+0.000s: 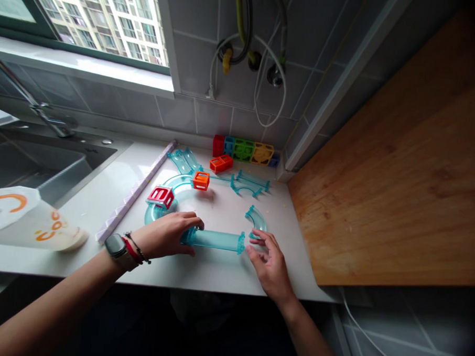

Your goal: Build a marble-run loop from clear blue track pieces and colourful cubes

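Observation:
My left hand [176, 232], with a watch and bracelets on its wrist, is closed around the left end of a clear teal straight track piece [219, 240]. My right hand [271, 261] is beside that piece's right end, its thumb and fingers apart. Its fingertips are close to a small curved teal track [258, 219]; whether they touch it I cannot tell. Behind my left hand, a curved teal track [174, 184] bends round, with a red block frame [160, 196] and an orange block frame [200, 180] along it.
More teal track pieces [185, 160] lie at the back, others [247, 186] further right. Colourful blocks [243, 150] line the wall, an orange block [221, 162] before them. Left are a long pale strip [136, 192], a drink cup [34, 219] and a sink [84, 166]. A wooden panel [398, 180] borders the right.

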Available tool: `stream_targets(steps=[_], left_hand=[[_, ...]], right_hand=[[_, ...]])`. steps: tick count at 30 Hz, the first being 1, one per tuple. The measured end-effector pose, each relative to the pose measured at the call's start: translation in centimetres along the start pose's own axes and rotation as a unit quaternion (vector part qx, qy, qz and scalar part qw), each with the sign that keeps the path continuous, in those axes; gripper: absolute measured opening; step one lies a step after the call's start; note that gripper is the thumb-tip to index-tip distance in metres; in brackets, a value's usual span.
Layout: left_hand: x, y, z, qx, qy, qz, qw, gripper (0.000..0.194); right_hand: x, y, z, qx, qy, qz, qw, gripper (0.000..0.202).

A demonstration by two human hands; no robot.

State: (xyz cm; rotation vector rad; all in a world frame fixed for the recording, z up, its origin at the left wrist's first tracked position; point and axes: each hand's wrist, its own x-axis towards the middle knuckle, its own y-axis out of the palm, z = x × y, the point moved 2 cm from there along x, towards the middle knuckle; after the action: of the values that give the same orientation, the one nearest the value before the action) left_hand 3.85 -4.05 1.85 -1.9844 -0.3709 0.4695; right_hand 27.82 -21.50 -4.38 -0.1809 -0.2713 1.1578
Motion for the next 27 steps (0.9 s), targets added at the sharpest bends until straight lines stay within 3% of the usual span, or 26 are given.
stream_targets(steps=[5,10,13,16,27], left_hand=[[-0.1,-0.1,0.0,0.023,0.000,0.003,1.000,0.046],[-0.1,-0.2,-0.2,0.016,0.003,0.007,1.000,0.038],[-0.1,-0.2,-0.2,0.015,0.002,0.010,1.000,0.039],[0.0,-0.1,-0.1,0.019,0.000,0.014,1.000,0.041],[0.2,-0.1,-0.2,0.034,0.001,0.019,0.999,0.045]], right_hand=[[0.0,0.4,-0.7,-0.024,-0.014,0.105,0.994,0.073],[1.1,0.7,-1.1,-0.054,-0.021,0.148,0.987,0.082],[1.5,1.0,-1.3,-0.092,-0.026,0.152,0.984,0.086],[1.8,1.1,-1.6,-0.104,-0.019,0.141,0.984,0.077],[2.2,0.8,-1.5,0.010,-0.058,0.140,0.988,0.074]])
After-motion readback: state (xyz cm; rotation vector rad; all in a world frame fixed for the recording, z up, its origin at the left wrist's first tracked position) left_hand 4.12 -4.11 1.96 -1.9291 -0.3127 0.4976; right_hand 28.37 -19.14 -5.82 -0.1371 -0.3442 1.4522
